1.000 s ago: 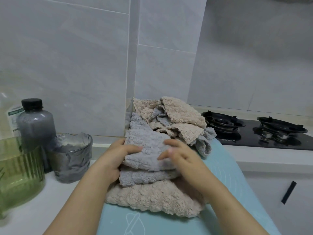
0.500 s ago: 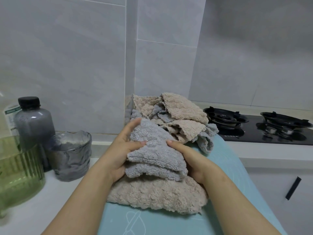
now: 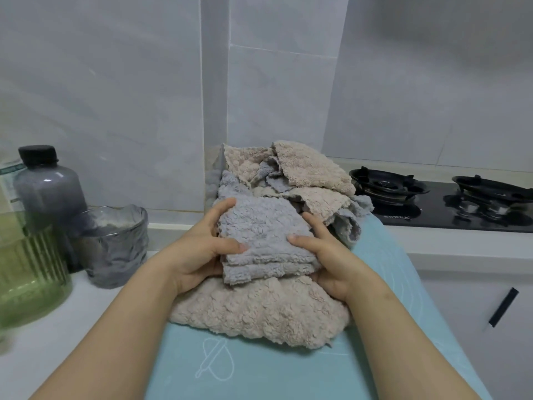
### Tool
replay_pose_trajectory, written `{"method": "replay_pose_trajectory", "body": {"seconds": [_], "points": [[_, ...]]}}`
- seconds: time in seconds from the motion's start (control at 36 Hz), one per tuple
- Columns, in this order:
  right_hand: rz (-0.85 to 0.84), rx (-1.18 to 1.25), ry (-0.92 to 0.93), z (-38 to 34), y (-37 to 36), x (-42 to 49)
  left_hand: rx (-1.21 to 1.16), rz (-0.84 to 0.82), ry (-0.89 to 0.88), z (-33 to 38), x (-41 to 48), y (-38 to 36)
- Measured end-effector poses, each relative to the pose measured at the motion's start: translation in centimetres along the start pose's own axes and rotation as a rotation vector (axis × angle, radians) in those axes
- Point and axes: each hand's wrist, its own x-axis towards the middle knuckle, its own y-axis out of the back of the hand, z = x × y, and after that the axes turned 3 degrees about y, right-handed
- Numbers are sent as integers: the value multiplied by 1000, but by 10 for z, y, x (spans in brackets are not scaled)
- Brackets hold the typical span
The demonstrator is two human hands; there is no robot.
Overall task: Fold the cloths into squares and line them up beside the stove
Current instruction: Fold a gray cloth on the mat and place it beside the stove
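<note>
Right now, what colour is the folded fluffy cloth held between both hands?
Pale grey folded fluffy cloth, atop a beige one; clearest in the head view.

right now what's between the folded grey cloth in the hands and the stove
In the head view, a loose heap of unfolded beige and grey cloths lies between the folded grey cloth and the stove, on the teal mat.
</note>
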Motion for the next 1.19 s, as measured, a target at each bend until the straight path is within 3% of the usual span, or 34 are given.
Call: {"method": "replay_pose_trajectory", "body": {"seconds": [0.33, 0.44, 0.61, 0.83, 0.92, 1.19], "points": [[-183, 75, -30, 3, 10, 21, 49, 103, 12, -3, 7, -3], [-188, 128, -46, 10, 16, 25, 106, 149, -36, -9, 9, -8], [-148, 265, -135, 17, 22, 18, 68, 201, 65, -11, 7, -11], [-11, 211, -180, -21, 22, -2, 112, 194, 201, 27, 9, -40], [60, 183, -183, -45, 29, -16, 244, 162, 212, 46, 16, -57], [356, 129, -142, -124, 104, -59, 349, -64, 270, 74, 67, -175]]}}
